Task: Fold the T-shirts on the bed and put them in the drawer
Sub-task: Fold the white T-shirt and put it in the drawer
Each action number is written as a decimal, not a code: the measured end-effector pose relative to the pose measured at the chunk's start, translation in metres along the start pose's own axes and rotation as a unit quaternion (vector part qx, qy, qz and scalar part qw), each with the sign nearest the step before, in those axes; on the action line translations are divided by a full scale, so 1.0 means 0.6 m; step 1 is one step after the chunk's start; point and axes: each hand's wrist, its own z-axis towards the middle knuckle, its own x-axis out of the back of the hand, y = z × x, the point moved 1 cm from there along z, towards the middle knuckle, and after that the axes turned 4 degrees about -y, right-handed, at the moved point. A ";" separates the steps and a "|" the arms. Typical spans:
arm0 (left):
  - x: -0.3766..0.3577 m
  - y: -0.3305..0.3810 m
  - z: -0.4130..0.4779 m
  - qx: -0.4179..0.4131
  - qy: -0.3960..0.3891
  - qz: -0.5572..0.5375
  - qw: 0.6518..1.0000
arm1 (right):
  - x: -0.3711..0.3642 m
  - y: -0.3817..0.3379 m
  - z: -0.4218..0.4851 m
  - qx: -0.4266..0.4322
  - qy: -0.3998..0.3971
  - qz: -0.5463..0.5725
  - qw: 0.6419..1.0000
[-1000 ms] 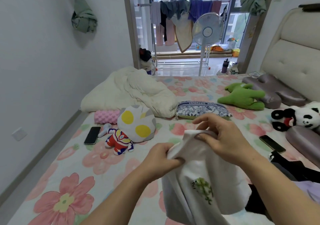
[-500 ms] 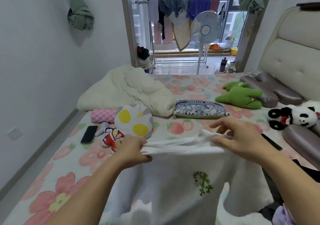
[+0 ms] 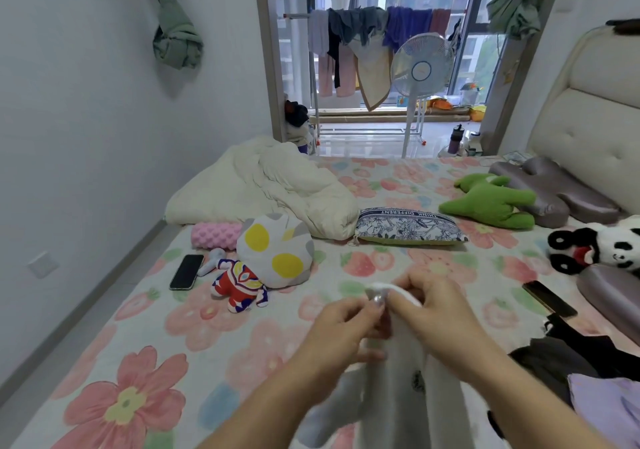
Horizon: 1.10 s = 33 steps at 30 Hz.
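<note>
A white T-shirt (image 3: 398, 389) with a small green print hangs doubled lengthwise above the flowered bed (image 3: 145, 351). My left hand (image 3: 341, 325) and my right hand (image 3: 433, 305) meet at its top edge, and both pinch the cloth there. The shirt is blurred by motion. A heap of dark clothes (image 3: 568, 355) and a lilac garment (image 3: 606, 403) lie at the lower right of the bed. No drawer is in view.
On the bed lie a cream quilt (image 3: 263, 189), a pink roller (image 3: 216, 234), a round plush head (image 3: 275, 249), a red toy figure (image 3: 240, 286), two phones (image 3: 187, 271) (image 3: 549, 298), a patterned pouch (image 3: 408, 227), a green plush (image 3: 491, 203), a panda plush (image 3: 602, 244) and grey pillows (image 3: 554, 189).
Half a second ago my hands held the shirt spread wide by its top edge. They have now come together in the middle, so the shirt hangs doubled and narrow.
</note>
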 end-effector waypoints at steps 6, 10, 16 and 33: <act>0.002 -0.009 0.013 -0.018 0.085 -0.150 0.985 | -0.041 0.016 -0.046 0.025 -0.160 -0.028 0.986; 0.033 -0.006 0.010 -0.102 0.047 0.101 0.988 | 0.005 0.032 -0.033 0.023 -0.055 -0.008 0.998; 0.035 0.025 -0.001 -0.091 -0.167 0.261 0.946 | 0.008 0.043 -0.016 0.063 -0.280 -0.020 0.958; 0.128 0.045 -0.025 -0.152 0.096 0.454 0.873 | -0.036 0.109 -0.011 0.022 -0.308 -0.178 0.934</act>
